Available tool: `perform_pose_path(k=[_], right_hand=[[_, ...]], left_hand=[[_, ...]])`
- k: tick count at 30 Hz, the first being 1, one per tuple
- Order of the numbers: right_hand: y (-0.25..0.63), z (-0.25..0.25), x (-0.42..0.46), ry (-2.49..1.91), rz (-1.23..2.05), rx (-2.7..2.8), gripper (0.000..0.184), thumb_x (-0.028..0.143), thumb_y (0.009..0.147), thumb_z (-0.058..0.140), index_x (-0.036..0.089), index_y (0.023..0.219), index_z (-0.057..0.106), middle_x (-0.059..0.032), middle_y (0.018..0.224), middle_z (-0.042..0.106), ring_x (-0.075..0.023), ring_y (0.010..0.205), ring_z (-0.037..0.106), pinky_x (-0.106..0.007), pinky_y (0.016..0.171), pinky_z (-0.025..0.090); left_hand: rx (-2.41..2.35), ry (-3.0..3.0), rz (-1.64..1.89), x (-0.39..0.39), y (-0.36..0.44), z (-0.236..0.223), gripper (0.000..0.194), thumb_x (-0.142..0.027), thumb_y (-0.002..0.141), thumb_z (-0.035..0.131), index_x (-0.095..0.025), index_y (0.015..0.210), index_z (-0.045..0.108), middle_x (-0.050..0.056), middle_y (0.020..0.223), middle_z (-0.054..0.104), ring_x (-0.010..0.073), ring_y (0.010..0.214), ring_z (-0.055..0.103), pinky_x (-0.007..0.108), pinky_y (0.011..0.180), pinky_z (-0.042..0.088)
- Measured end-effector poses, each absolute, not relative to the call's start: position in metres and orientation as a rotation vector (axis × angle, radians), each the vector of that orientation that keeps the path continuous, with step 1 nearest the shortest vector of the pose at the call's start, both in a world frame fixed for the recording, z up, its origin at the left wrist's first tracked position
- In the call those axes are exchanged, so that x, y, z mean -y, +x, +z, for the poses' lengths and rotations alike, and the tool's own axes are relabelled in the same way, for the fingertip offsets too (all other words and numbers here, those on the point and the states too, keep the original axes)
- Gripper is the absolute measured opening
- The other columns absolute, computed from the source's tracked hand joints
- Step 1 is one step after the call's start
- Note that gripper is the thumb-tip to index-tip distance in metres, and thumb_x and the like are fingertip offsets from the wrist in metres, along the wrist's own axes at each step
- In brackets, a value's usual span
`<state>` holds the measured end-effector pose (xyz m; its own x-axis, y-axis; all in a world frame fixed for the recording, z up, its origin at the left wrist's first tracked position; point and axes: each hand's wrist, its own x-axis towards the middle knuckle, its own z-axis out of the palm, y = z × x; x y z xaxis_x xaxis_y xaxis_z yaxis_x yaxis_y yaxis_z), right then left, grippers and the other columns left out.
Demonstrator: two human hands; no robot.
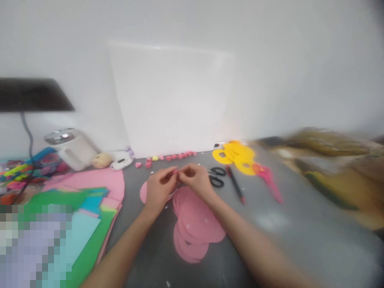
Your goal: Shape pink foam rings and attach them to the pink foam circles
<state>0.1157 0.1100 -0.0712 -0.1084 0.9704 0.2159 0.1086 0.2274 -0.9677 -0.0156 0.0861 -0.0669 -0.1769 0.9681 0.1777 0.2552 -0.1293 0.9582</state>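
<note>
My left hand (159, 187) and my right hand (195, 181) meet above the grey table, fingertips pinched close together. Between them is a small pink piece (175, 172), mostly covered by the fingers and too blurred to name more exactly. Just under my wrists lies a loose stack of pink rounded paper cutouts (200, 222). Another pink paper shape (143, 193) shows partly behind my left hand. Beyond the fingers runs a row of small pink lumps (180, 156), with a yellow one (155, 158) among them. Black-handled scissors (217, 182) lie beside my right hand, blades hidden.
To the right are a dark pen or pencil (236, 186), yellow paper rings (240, 154) and a pink tool (270, 182), perhaps scissors. Coloured paper sheets (81, 200) cover the left side, near a white device (73, 150). A white board (174, 100) leans against the wall.
</note>
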Motion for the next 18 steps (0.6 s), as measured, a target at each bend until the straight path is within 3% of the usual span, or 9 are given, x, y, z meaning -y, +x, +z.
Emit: perform_pose_path(k=[5, 18], right_hand=[[0.116, -0.069, -0.108, -1.083, 0.871, 1.566, 0.007, 0.021, 0.069, 0.058, 0.017, 0.065, 0.062, -0.0010, 0.062, 0.068, -0.0143, 0.059, 0.063, -0.024, 0.059, 0.051], [0.124, -0.065, -0.115, -1.034, 0.835, 1.593, 0.017, 0.023, 0.075, 0.051, 0.018, 0.079, 0.068, -0.0031, 0.078, 0.071, -0.0152, 0.069, 0.066, -0.026, 0.066, 0.052]], left_hand=[[-1.440, 1.404, 1.379, -0.086, -0.017, -0.067, 0.023, -0.032, 0.070, 0.067, -0.020, 0.089, 0.073, 0.006, 0.088, 0.074, 0.0223, 0.080, 0.068, 0.035, 0.077, 0.055], [-1.249, 1.109, 1.417, -0.091, -0.026, -0.059, 0.033, -0.034, 0.063, 0.075, -0.015, 0.091, 0.074, 0.009, 0.084, 0.075, 0.0222, 0.074, 0.070, 0.038, 0.081, 0.054]])
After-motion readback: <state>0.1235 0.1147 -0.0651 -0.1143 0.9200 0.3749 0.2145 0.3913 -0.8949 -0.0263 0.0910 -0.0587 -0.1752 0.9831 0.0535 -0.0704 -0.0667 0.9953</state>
